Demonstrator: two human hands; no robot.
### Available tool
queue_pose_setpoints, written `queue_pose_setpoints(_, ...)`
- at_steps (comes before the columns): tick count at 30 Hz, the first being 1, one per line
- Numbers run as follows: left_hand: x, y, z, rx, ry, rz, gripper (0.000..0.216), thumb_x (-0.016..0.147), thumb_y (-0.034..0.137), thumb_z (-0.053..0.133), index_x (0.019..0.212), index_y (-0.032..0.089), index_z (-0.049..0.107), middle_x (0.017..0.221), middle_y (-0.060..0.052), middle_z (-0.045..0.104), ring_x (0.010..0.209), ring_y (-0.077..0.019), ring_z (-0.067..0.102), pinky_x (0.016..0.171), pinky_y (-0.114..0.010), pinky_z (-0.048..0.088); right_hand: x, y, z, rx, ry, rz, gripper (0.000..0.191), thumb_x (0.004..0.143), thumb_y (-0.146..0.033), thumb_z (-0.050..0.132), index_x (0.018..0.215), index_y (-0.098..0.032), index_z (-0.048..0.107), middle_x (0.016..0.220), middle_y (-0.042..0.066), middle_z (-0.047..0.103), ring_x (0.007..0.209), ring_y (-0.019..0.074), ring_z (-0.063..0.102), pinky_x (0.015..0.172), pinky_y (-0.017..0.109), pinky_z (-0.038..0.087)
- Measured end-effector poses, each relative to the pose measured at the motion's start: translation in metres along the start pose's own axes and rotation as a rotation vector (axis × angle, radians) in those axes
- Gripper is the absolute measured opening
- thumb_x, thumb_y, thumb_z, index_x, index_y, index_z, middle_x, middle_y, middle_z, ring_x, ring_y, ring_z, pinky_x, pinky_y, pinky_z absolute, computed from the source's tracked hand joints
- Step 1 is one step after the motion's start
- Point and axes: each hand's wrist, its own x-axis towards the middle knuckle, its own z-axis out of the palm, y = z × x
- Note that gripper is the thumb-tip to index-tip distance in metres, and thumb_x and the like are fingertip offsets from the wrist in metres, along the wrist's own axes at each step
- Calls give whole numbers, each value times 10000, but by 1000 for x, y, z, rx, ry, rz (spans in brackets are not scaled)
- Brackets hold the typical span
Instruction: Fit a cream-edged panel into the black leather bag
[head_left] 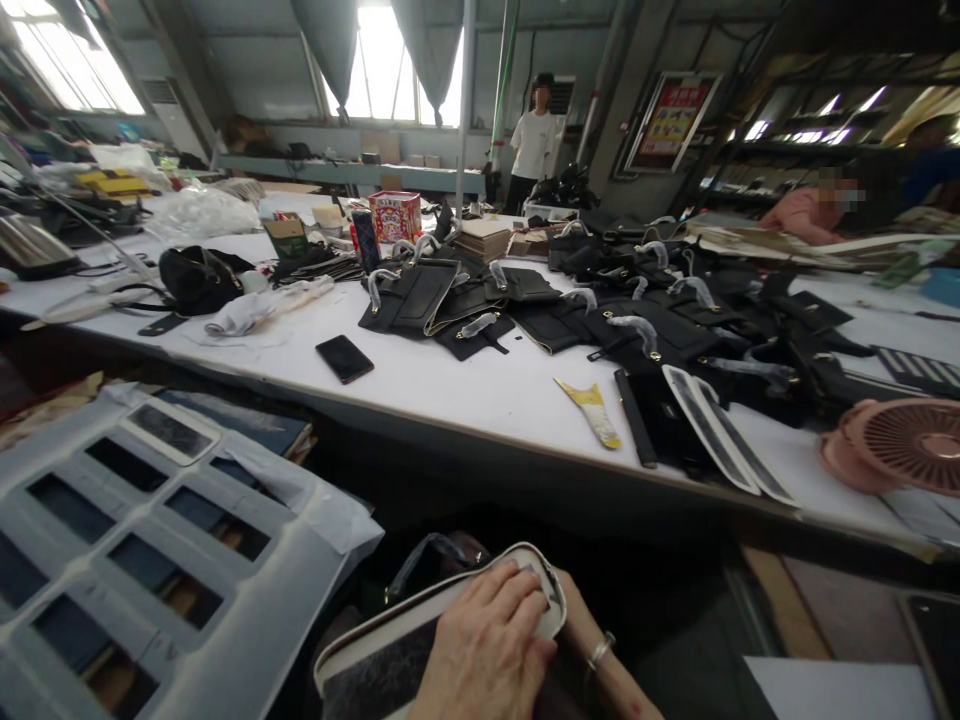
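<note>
Black leather panel (442, 640) with pale edge sits low in front, below worktop (465, 390). Left hand (487, 650) pressed flat on it, not clenched. Right hand: wrist only, grip unclear. Risk: panel slips off, nothing visibly clamps it.

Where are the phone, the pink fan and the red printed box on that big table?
phone (344, 358): head view, middle of its dark screen.
pink fan (904, 443): head view, on the round front grille.
red printed box (394, 216): head view, on its front face.
</note>
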Motion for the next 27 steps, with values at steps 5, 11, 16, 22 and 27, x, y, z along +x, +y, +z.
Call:
queue_pose_setpoints(5, 0, -3, 0, 29, 59, 48, 289, 903, 393, 608, 1155, 250, 602, 1236, 51, 701, 1161, -197, 651, 979, -357, 582, -6, -36, -31, -9, -44, -171, 669, 920, -708, 363, 865, -148, 725, 818, 80, 648, 761, 215, 610, 701, 306, 496)
queue_pose_setpoints(11, -6, -6, 14, -7, 200, 69, 343, 806, 387, 726, 1105, 246, 636, 1136, 39, 735, 1091, -190, 669, 982, -291, 555, 18, -74, -41, -237, -242, -430, 292, 838, -409, 640, 699, -174, 745, 683, 29, 596, 629, 155, 550, 590, 264, 390)
queue_pose_setpoints(16, -4, -7, 15, 47, 188, 82, 399, 782, 461, 737, 1092, 225, 649, 1154, 9, 733, 1097, -230, 670, 973, -337, 571, 28, -73, -28, -335, -155, -504, 440, 897, -399, 511, 523, -171, 558, 598, 23, 507, 555, 135, 470, 550, 278, 314)
queue_pose_setpoints(22, -1, -6, 8, 84, 99, 90, 451, 831, 528, 667, 1139, 201, 636, 1199, -15, 719, 1109, -263, 671, 944, -385, 592, 15, -68, -27, -368, -55, -463, 509, 935, -516, 436, 583, -173, 570, 678, 50, 542, 595, 148, 478, 584, 297, 335)
queue_pose_setpoints(27, 0, -7, 16, -17, 100, 16, 386, 847, 446, 679, 1173, 255, 604, 1199, 34, 706, 1077, -225, 664, 922, -368, 565, 13, -59, -46, -294, -94, -252, 696, 959, -668, 248, 678, -156, 626, 549, 30, 558, 453, 147, 506, 443, 261, 355)
